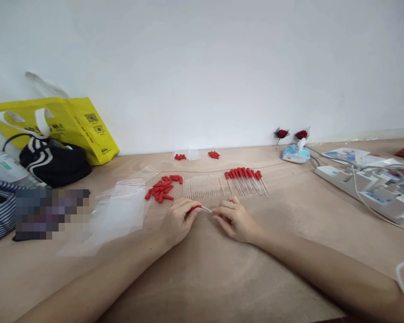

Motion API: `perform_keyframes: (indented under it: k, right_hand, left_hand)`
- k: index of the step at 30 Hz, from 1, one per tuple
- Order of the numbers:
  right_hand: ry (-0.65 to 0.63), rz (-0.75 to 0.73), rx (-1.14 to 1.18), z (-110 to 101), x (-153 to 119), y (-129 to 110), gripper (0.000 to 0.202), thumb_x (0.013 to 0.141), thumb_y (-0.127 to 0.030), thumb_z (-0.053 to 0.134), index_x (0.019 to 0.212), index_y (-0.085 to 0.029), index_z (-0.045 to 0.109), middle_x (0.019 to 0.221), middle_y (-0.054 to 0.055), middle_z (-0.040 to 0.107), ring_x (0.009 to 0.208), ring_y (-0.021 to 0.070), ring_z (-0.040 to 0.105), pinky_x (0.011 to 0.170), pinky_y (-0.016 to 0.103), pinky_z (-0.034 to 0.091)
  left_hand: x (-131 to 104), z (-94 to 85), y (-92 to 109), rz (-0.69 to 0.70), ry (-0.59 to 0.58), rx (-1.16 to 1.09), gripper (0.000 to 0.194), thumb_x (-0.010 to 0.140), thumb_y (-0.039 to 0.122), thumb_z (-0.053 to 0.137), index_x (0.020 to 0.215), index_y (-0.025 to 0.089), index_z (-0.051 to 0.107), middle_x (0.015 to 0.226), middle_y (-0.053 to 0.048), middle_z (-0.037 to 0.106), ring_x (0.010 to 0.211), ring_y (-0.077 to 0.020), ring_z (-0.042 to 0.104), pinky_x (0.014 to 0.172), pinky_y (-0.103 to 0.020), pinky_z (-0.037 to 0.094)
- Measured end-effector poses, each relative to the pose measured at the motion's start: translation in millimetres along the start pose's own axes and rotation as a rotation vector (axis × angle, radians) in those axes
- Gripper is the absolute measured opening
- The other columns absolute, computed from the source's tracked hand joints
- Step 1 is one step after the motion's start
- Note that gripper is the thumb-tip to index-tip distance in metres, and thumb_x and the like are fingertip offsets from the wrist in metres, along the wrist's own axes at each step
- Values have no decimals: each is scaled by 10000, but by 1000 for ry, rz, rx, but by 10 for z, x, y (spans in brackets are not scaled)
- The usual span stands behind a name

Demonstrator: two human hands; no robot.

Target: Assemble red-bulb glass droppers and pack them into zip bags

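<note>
My left hand [180, 222] pinches a red rubber bulb [195, 207]. From the bulb a thin clear tube [206, 209] points right, its far end at the fingertips of my right hand [234, 220], whose fingers are closed around that end. Behind my left hand lies a loose pile of red bulbs [160, 189]. A row of clear thin tubes [204, 185] lies side by side beyond both hands. To its right, several tubes with red bulbs on their ends [247, 178] lie in a row.
Clear zip bags [121, 206] lie on the left of the table [195, 278]. Farther left are a yellow bag [94, 130], a black pouch [55, 161] and a bottle [8, 168]. A bag with red bulbs [197, 154] lies by the wall. Tissues [296, 154] and power strips [373, 197] are right.
</note>
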State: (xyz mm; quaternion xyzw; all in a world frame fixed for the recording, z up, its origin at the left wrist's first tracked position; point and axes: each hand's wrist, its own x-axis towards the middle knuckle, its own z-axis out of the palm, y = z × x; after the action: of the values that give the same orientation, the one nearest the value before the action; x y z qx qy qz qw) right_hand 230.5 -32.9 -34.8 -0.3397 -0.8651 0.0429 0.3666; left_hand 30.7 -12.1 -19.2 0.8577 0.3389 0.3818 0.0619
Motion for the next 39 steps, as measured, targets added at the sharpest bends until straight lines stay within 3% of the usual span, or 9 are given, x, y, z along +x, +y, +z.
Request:
perform_keyframes:
  k: [11, 23, 32, 34, 36, 39]
  right_hand:
    - [-21, -164, -262, -95, 15, 52, 316, 781, -95, 333, 917, -170, 608, 655, 6, 530, 586, 113, 431, 685, 324, 219]
    - [-55, -97, -215, -27, 23, -3, 255, 857, -185, 347, 815, -164, 597, 686, 21, 548, 582, 117, 369, 656, 303, 204]
    - [-186, -19, -255, -183, 96, -14, 183, 835, -271, 460, 808, -201, 626, 712, 25, 599, 720, 145, 463, 678, 312, 203]
    - [-171, 53, -283, -225, 102, 36, 180, 822, -274, 473, 771, -204, 631, 703, 28, 611, 722, 152, 474, 674, 313, 210]
    - [-99, 218, -309, -268, 130, 134, 202, 821, -276, 457, 759, -206, 636, 721, 36, 628, 734, 165, 497, 671, 309, 229]
    - [9, 529, -360, -315, 234, 331, 233, 818, -287, 422, 815, -204, 639, 759, 45, 647, 740, 183, 532, 666, 302, 265]
  left_hand:
    - [-16, -27, 52, 86, -86, 20, 155, 855, 215, 422, 791, 196, 562, 700, 4, 635, 642, -130, 560, 858, -376, 340]
    - [-15, -46, 103, 180, -159, 55, 124, 828, 199, 452, 773, 188, 563, 703, -1, 644, 698, -137, 581, 869, -366, 331]
    - [7, -42, 68, 72, -169, 109, 118, 822, 225, 476, 880, 213, 578, 811, -15, 645, 812, -171, 573, 905, -408, 281]
    - [2, -61, 7, 28, -131, 159, 223, 791, 287, 531, 1002, 216, 548, 925, -47, 619, 896, -207, 545, 886, -412, 304]
    - [-8, -93, -67, -37, -91, 208, 340, 760, 333, 569, 1072, 212, 512, 1001, -71, 581, 953, -236, 513, 861, -411, 334]
    - [-20, -140, -159, -94, -79, 232, 255, 761, 320, 562, 990, 208, 549, 961, -61, 567, 926, -231, 513, 820, -396, 376]
